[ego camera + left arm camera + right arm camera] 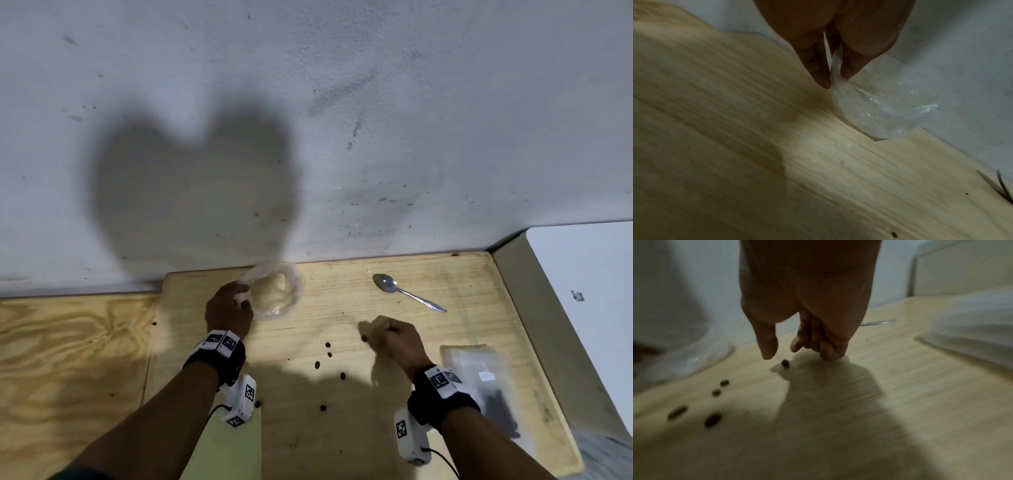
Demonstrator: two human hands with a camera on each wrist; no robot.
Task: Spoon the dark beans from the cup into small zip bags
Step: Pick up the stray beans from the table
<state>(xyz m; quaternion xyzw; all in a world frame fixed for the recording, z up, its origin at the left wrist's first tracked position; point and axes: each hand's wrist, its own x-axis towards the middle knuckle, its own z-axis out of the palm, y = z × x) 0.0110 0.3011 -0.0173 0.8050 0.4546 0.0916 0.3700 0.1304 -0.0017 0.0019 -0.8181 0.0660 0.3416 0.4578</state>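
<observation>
The left hand (228, 310) pinches the rim of the clear plastic cup (274, 291) at the bench's (445, 274) far edge, while the right hand (399, 339) — fingers (826, 352) curled, holding nothing visible — hovers just right of a stray bean (364, 338), nearer it than the left.

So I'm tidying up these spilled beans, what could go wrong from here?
1. The loose beans lie scattered on the board; the right hand, reaching for one, could knock others away.
2. The left hand only pinches the rim of the thin plastic cup, which may tip or crumple.
</observation>
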